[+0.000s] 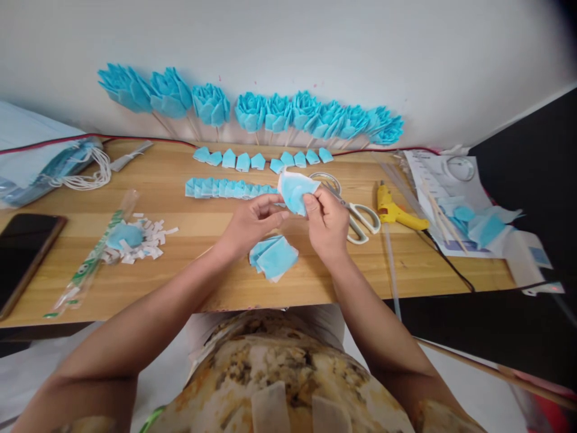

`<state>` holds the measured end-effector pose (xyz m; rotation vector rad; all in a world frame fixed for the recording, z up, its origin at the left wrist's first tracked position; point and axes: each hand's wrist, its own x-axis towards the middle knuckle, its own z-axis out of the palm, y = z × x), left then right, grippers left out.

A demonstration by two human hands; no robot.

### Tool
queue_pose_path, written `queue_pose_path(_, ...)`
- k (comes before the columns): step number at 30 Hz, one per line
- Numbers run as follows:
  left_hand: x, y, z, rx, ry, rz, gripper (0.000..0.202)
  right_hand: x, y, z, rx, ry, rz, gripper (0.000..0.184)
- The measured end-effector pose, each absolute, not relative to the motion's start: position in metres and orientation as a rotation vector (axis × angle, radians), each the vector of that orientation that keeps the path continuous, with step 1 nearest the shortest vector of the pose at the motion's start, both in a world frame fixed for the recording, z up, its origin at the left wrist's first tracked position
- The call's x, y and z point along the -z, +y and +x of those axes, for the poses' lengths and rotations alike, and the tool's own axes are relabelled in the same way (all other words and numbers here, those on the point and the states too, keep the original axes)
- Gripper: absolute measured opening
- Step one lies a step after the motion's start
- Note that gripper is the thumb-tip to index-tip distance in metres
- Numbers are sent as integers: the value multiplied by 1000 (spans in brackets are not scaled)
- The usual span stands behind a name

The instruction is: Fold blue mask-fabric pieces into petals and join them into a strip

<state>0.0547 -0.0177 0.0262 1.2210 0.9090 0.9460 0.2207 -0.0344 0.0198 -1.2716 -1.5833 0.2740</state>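
Note:
My right hand [328, 222] pinches a blue fabric piece [297, 191] with a pale edge, raised over the table. Just left of it is my left hand [256, 221], its fingers apart and slightly curled, near the cloth's edge. On the wood below lies a small stack of blue fabric pieces [276, 257]. Behind my hands runs a row of overlapping folded blue pieces [225, 188], partly covered by my left hand. Farther back, several separate folded petals [243, 161] lie in a line. White-handled scissors [363, 222] rest beside my right hand, their blades partly hidden.
Blue fabric flowers [211, 105] on sticks lean along the wall. A yellow glue gun [396, 210] with a cable lies right, near paper and scraps [487, 225]. Left are a phone [27, 258], white paper bits [155, 237], a plastic wrapper [90, 270] and white cord [92, 171].

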Motion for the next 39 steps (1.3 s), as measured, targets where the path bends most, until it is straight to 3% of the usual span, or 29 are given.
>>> queue_pose_path(39,-38,-13,46,-839,1223,1680,17,-13,-28,227,-65,-1696,-1275,31)
